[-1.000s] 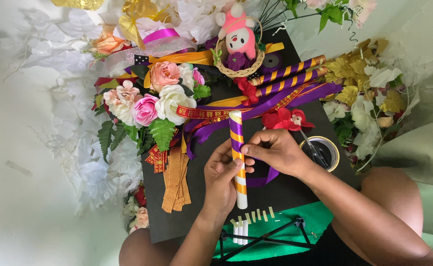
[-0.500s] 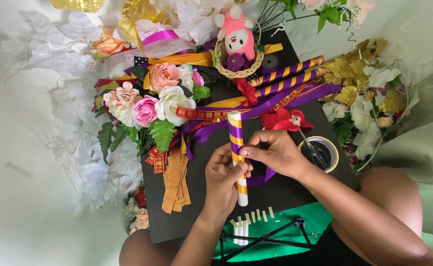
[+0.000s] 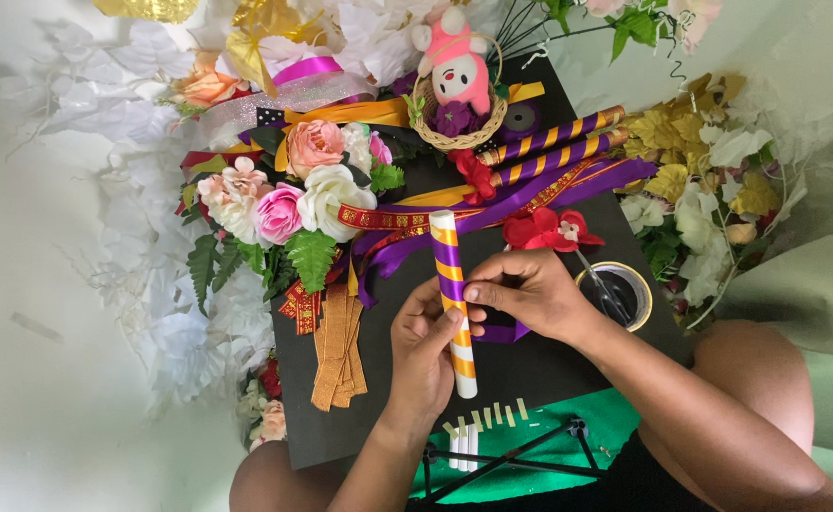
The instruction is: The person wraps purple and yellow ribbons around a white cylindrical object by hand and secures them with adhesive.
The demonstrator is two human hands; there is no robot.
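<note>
My left hand [image 3: 424,353] grips a white tube [image 3: 447,254] wound with purple and gold stripes, holding it upright over a black board [image 3: 530,365]. My right hand [image 3: 521,294] pinches a purple ribbon [image 3: 500,333] against the tube's middle. The ribbon's loose end loops under my right palm. The tube's lower end [image 3: 466,384] is bare white.
Two finished striped tubes [image 3: 554,142] lie at the top right beside a basket with a pink plush toy [image 3: 459,81]. Artificial flowers [image 3: 288,190], loose ribbons [image 3: 416,218], orange ribbon strips [image 3: 338,346] and a tape roll [image 3: 615,294] crowd the board. A green mat [image 3: 530,455] sits near my lap.
My right hand has shifted slightly along the tube, working the purple ribbon around it. The left hand keeps its hold on the tube.
</note>
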